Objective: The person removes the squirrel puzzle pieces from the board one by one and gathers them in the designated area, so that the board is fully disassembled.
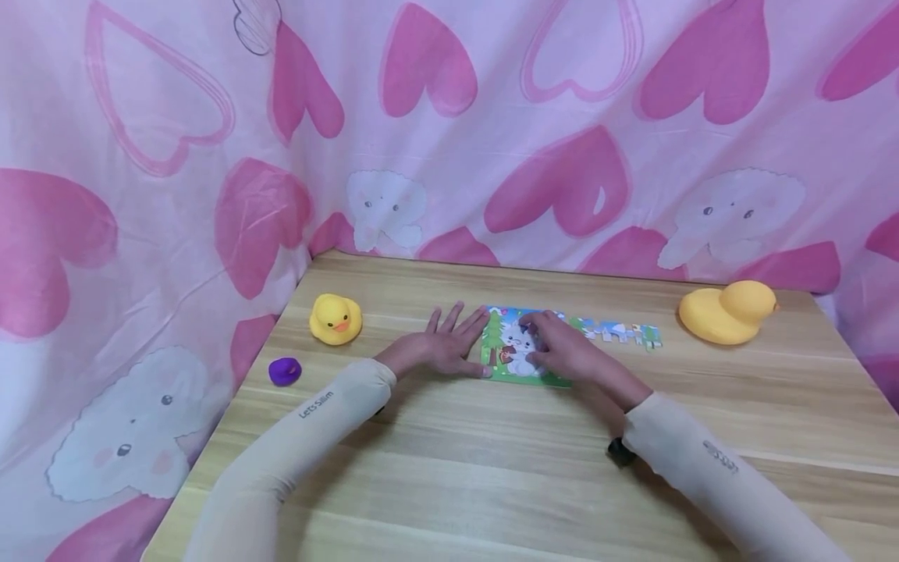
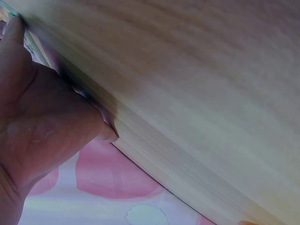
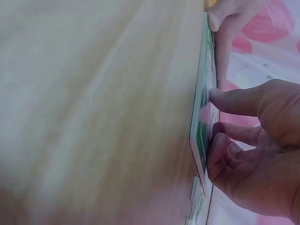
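Observation:
A jigsaw puzzle board (image 1: 518, 379) with a white cartoon animal and green trees lies mid-table. My left hand (image 1: 445, 347) has its fingers spread on the table beside the board's left side, its thumb touching the board's lower left corner. Over the board's right half is my right hand (image 1: 558, 343), thumb and bent fingers on the picture. In the right wrist view its thumb (image 3: 229, 101) and curled fingers (image 3: 220, 150) meet the board's face, apart from each other; whether they pinch a piece cannot be told. Joined puzzle pieces (image 1: 621, 332) lie right of the board.
A yellow rubber duck (image 1: 335, 320) and a small purple duck (image 1: 284, 371) stand at the table's left. A larger yellow duck (image 1: 726, 314) sits at the back right. A pink heart-patterned curtain (image 1: 449, 156) hangs behind the wooden table (image 1: 449, 468).

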The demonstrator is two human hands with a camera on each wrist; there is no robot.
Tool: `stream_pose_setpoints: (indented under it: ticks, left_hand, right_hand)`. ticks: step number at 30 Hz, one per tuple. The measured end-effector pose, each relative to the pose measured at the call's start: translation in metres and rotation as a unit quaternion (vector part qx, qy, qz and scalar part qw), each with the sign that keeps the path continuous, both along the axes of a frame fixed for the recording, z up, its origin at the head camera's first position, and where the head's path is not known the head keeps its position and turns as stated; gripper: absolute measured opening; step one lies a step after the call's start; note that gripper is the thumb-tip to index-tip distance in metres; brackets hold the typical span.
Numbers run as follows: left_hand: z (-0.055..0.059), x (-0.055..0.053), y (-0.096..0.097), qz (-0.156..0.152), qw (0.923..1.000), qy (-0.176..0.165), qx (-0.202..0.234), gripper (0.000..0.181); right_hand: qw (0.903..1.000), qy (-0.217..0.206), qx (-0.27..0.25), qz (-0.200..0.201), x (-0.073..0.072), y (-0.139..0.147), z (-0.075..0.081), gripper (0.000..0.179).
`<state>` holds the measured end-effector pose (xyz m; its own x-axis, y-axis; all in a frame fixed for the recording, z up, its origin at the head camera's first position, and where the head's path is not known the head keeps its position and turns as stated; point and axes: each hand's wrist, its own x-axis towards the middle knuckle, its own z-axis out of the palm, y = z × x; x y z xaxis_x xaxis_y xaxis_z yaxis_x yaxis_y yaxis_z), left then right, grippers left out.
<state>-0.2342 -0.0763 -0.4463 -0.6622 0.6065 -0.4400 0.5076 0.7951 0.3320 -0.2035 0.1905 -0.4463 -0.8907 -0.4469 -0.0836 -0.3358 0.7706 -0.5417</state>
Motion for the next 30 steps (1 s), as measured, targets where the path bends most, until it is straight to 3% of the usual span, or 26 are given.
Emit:
stream_pose_setpoints:
  ticks: [7, 14, 25, 30]
  left_hand:
    - [0.003, 0.004, 0.000, -0.007, 1.0000, 0.005, 0.003, 0.112]
    - [0.004, 0.006, -0.001, -0.016, 0.9996, 0.024, -0.005, 0.107]
    - [-0.009, -0.004, 0.000, 0.005, 1.0000, 0.002, -0.006, 0.113]
    - [-0.007, -0.003, -0.001, 0.005, 1.0000, -0.003, 0.006, 0.114]
  right_hand:
    - [0.9985, -0.048, -0.023, -0.013, -0.005, 0.004, 0.000, 0.056]
    - [0.9975, -0.059, -0.034, -0.016, -0.006, 0.005, 0.002, 0.053]
    - [0.9950, -0.085, -0.050, -0.020, -0.012, 0.007, 0.006, 0.054]
    - [0.9950, -0.084, -0.052, -0.009, -0.015, 0.009, 0.004, 0.052]
